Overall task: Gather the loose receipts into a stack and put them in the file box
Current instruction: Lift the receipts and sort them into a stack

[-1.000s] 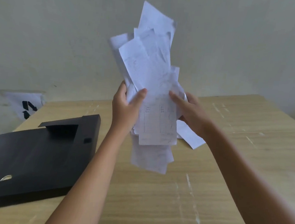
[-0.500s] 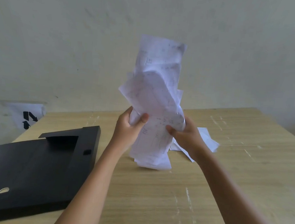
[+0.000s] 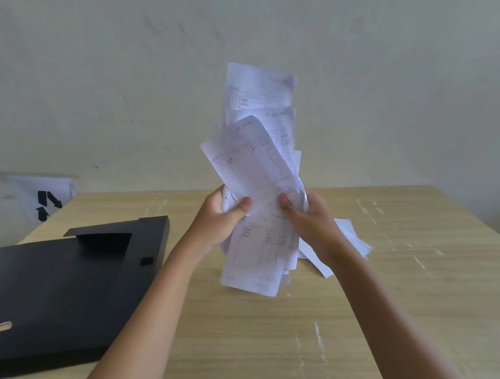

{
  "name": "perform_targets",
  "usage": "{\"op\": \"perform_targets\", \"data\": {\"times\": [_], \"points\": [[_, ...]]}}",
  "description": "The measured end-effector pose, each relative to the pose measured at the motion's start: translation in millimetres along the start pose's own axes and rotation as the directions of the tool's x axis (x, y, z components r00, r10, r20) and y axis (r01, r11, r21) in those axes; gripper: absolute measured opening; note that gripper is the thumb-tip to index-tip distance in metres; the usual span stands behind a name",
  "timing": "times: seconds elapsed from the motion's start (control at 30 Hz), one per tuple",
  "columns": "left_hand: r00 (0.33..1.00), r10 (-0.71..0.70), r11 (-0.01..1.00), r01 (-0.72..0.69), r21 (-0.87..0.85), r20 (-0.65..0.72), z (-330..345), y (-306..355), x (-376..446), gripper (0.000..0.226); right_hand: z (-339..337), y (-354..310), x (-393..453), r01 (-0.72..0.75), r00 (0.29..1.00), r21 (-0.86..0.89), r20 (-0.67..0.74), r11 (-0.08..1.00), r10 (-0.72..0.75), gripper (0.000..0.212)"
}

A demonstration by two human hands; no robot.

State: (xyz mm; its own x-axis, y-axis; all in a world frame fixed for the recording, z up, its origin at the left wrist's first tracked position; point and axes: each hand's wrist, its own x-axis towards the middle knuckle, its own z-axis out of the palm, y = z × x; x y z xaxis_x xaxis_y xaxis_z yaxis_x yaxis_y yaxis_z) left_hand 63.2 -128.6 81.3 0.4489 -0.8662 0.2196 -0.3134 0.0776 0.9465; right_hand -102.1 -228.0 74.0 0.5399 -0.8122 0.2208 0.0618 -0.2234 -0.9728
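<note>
Pale wall backs a wooden counter (image 3: 381, 336). Left hand (image 3: 220, 217) and right hand (image 3: 309, 221) each pinch the ragged receipts (image 3: 259, 172) upright; loose sheets could slip. File box (image 3: 53, 278) lies at nine o'clock.

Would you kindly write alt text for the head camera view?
Two hands, left hand and right hand, hold an uneven bundle of receipts upright over a wooden table. More loose receipts lie behind the right hand; a black file box lies at left.
</note>
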Motion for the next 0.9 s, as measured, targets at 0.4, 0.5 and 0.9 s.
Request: {"op": "perform_targets", "data": {"times": [0.4,0.5,0.9], "points": [[0.992,-0.08,0.976,0.059,0.21,0.095,-9,0,7,0.063,2,-4,4,-0.063,0.996,-0.095,0.053,0.993,0.068,0.058],[0.996,-0.028,0.984,0.013,0.176,0.085,-8,6,6,0.066,2,-11,4,-0.024,0.997,-0.071,0.065,0.997,0.029,0.059],[0.97,0.212,0.977,-0.207,0.05,-0.121,-10,33,12,0.056,5,-68,16,0.26,0.962,-0.145,-0.05,0.955,-0.269,0.023]]}}
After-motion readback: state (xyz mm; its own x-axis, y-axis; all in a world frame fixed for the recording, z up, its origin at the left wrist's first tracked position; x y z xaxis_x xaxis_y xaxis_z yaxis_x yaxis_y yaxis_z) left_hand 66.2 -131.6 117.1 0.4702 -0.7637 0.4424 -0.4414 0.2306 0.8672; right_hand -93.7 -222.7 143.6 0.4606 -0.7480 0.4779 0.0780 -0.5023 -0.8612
